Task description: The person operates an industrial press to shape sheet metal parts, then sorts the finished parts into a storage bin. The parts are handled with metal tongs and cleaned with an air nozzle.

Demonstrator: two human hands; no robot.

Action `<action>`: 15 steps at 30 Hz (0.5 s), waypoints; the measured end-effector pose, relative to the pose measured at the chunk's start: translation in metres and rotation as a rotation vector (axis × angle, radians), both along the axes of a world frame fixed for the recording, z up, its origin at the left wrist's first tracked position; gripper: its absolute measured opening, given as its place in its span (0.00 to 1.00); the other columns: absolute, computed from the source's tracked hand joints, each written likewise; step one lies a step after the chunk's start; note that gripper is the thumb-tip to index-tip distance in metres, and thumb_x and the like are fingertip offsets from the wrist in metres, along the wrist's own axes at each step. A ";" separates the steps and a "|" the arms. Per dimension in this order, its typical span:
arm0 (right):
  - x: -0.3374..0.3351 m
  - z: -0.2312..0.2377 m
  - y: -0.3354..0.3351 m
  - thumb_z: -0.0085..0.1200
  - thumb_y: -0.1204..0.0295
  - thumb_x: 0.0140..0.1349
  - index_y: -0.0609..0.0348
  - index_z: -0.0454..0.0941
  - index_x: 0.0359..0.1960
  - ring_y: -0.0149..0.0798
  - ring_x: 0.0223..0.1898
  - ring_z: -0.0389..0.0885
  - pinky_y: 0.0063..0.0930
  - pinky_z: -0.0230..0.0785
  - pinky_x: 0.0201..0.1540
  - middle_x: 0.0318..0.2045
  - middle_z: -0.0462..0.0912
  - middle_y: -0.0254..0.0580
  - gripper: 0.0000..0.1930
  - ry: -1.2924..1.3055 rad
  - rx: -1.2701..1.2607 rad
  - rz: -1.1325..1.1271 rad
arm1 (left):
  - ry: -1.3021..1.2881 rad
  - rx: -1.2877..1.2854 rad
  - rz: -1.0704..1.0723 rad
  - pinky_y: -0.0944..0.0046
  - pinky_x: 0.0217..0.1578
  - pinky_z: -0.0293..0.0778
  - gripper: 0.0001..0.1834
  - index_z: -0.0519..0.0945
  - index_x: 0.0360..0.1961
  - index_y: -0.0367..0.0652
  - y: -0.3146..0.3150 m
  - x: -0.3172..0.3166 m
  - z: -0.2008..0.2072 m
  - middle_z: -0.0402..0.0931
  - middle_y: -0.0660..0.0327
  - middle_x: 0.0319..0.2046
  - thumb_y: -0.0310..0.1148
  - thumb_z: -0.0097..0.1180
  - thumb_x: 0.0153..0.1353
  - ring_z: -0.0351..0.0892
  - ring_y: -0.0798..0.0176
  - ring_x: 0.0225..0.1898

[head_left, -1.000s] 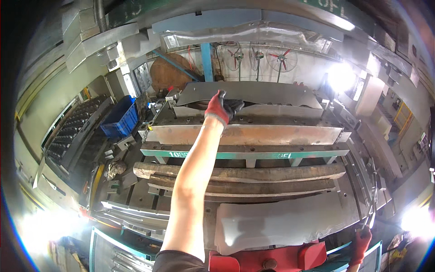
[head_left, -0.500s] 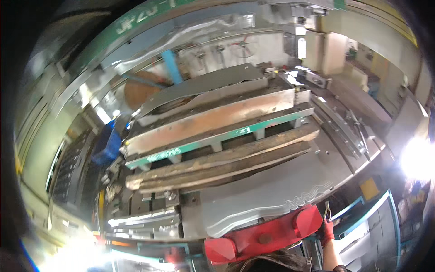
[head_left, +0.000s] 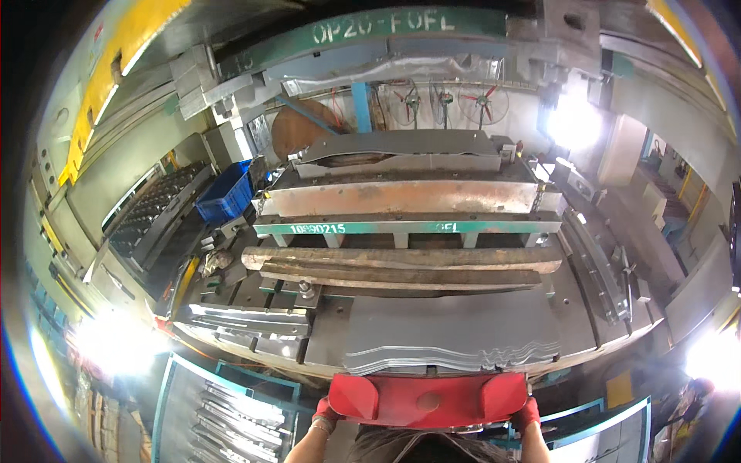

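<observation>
Both my hands wear red gloves. My left hand [head_left: 327, 410] is at the left end of a red box-like console [head_left: 428, 401], which has a raised shield at each side and a round knob in the middle. Against its right end is my right hand [head_left: 528, 413]. The fingers of both hands are largely hidden by the console's ends. Just beyond it lies a stack of grey metal sheets [head_left: 448, 320] with wavy near edges, resting on the machine bed [head_left: 328, 332].
Wooden beams [head_left: 401, 261] lie across the bed, before a green-fronted lower die [head_left: 363, 228] bearing a grey formed sheet [head_left: 409, 142]. The upper die [head_left: 378, 28] hangs above. A blue crate [head_left: 225, 194] stands left; a light-blue-framed rack [head_left: 231, 409] holds metal parts at the near left.
My view has levelled and swung left. My left hand has come to the console's left end. The right hand, earlier beside a pliers-like metal tool, is against the right end; that tool no longer shows.
</observation>
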State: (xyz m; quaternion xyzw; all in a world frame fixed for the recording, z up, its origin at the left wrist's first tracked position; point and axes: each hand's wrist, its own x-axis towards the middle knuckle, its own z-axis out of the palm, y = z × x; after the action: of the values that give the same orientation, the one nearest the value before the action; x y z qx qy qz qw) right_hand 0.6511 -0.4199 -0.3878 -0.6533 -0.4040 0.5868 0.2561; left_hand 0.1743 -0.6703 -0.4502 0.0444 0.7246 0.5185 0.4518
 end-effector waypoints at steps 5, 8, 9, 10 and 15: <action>0.014 -0.055 0.010 0.56 0.59 0.48 0.65 0.79 0.30 0.41 0.28 0.82 0.37 0.68 0.27 0.24 0.81 0.54 0.18 -0.161 0.081 0.008 | 0.591 -0.015 -0.468 0.61 0.27 0.76 0.20 0.77 0.44 0.42 -0.022 -0.022 -0.036 0.79 0.57 0.34 0.41 0.57 0.53 0.80 0.64 0.30; 0.010 -0.032 0.003 0.55 0.61 0.49 0.65 0.79 0.25 0.36 0.22 0.79 0.35 0.66 0.23 0.19 0.80 0.49 0.16 -0.049 0.098 0.021 | 0.764 -0.320 -0.753 0.63 0.30 0.76 0.18 0.77 0.43 0.44 -0.009 -0.024 -0.020 0.80 0.56 0.33 0.40 0.57 0.53 0.81 0.65 0.31; 0.015 -0.041 0.005 0.55 0.61 0.49 0.65 0.79 0.25 0.36 0.22 0.79 0.35 0.66 0.23 0.19 0.80 0.49 0.16 -0.054 0.098 0.013 | 0.784 -0.275 -0.735 0.63 0.30 0.76 0.18 0.77 0.43 0.44 -0.009 -0.021 -0.015 0.80 0.55 0.33 0.40 0.56 0.54 0.81 0.65 0.31; 0.020 -0.058 0.010 0.55 0.63 0.49 0.65 0.78 0.24 0.35 0.21 0.78 0.34 0.65 0.22 0.18 0.79 0.47 0.14 -0.064 0.132 0.032 | 0.802 -0.230 -0.717 0.63 0.30 0.76 0.17 0.76 0.44 0.44 -0.009 -0.020 -0.014 0.80 0.55 0.34 0.40 0.55 0.55 0.81 0.64 0.31; 0.011 -0.038 0.003 0.55 0.65 0.49 0.63 0.78 0.22 0.33 0.18 0.75 0.32 0.64 0.20 0.16 0.78 0.41 0.12 -0.190 0.340 0.240 | 0.506 -0.020 -0.405 0.60 0.30 0.77 0.17 0.76 0.44 0.41 -0.024 -0.020 -0.029 0.79 0.54 0.37 0.40 0.53 0.58 0.81 0.60 0.33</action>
State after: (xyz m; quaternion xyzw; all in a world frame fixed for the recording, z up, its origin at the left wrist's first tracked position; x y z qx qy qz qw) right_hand 0.6617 -0.4168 -0.4254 -0.6002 -0.5942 0.4724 0.2520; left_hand 0.1541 -0.6938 -0.4792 0.3109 0.7954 0.3836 0.3516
